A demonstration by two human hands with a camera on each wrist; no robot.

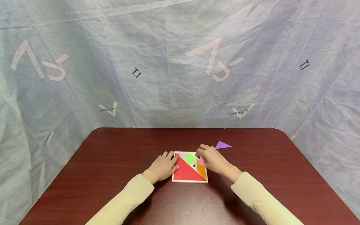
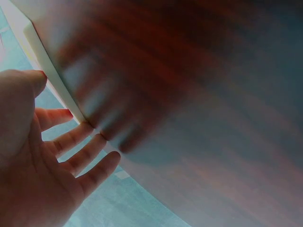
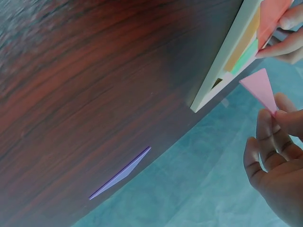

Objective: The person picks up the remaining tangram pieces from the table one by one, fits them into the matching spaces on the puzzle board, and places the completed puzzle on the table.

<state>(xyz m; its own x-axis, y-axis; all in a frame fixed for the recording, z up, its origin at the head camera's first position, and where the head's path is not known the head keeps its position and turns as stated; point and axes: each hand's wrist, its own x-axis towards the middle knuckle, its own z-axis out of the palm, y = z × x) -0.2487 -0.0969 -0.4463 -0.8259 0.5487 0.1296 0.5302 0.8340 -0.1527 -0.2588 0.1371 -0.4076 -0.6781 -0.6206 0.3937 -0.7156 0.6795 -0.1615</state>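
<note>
A square tangram board [image 1: 190,181] with a white frame lies on the table. Large red pieces [image 1: 184,172], a green square [image 1: 189,158], an orange piece [image 1: 201,171] and a pale pink piece [image 1: 181,154] sit inside it. My left hand [image 1: 162,167] rests at the board's left edge, fingers extended, some fingertips over the red area. Between thumb and fingertips, my right hand [image 1: 213,160] pinches a pink triangle [image 3: 260,88] by one corner, above the board's right side. A purple triangle [image 1: 222,145] lies flat on the table just beyond the right hand.
A bare strip of the board with a small dark mark [image 1: 194,166] shows between the red and orange pieces. The dark reddish wooden table [image 1: 118,147] has rounded far corners. Grey printed fabric [image 1: 168,93] hangs behind it and along both sides.
</note>
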